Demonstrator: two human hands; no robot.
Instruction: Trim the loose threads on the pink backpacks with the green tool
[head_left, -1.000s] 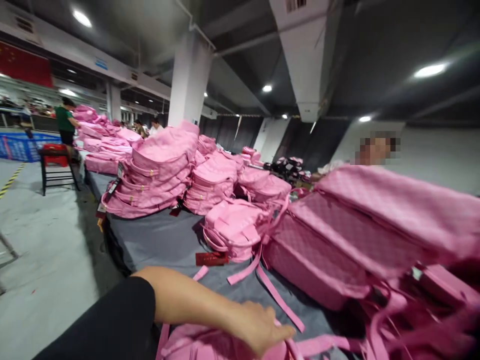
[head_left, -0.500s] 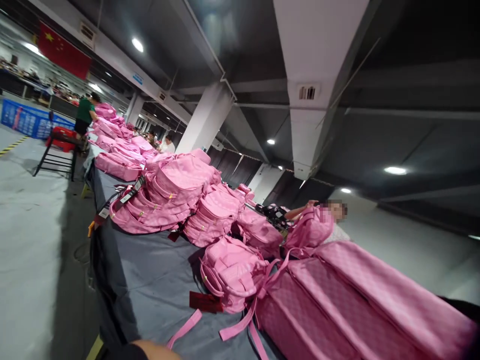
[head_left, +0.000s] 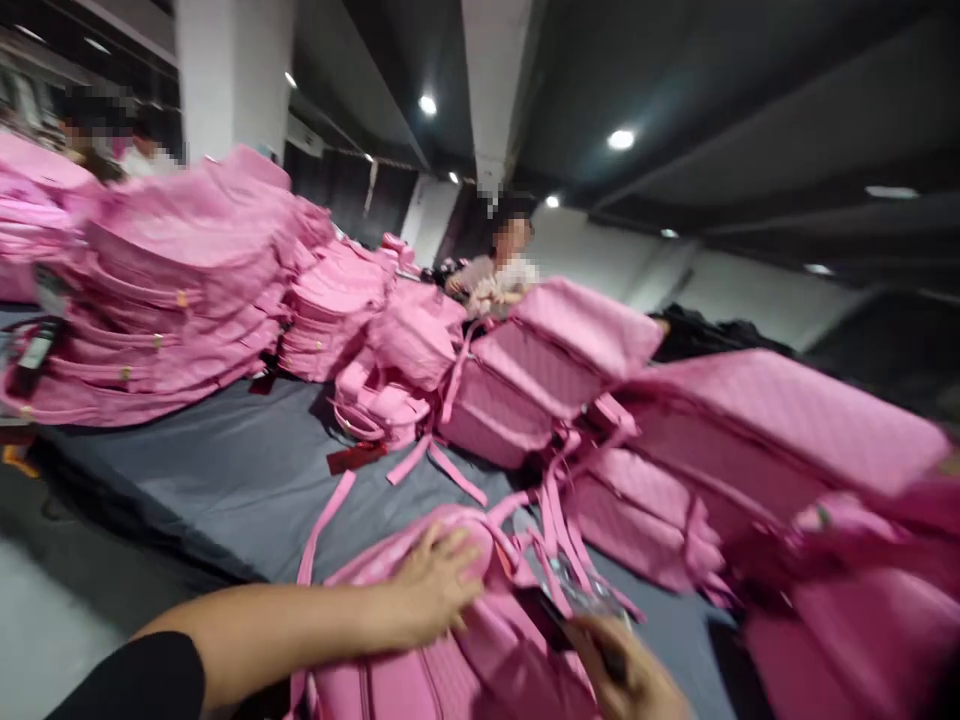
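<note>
A pink backpack (head_left: 397,675) lies in front of me on the grey-covered table (head_left: 217,500). My left hand (head_left: 439,585) rests on its upper part with the fingers spread, holding nothing. At the backpack's right side my right hand (head_left: 630,670) is closed around a dark, flat thing (head_left: 546,612); blur hides what kind it is. Loose pink straps (head_left: 555,500) lie just beyond my hands, beside some clear plastic (head_left: 589,595). The lower part of the backpack runs out of view.
Stacked pink backpacks (head_left: 187,250) stand on the table at the left. A smaller pink backpack (head_left: 386,400) with a dark red tag (head_left: 354,458) lies ahead. More pink bags (head_left: 750,430) fill the right side. Across the table is another person (head_left: 502,275).
My view has swung right and down. Both hands and the near backpack are now in sight. The person across the table no longer has a backpack raised in front of them.
</note>
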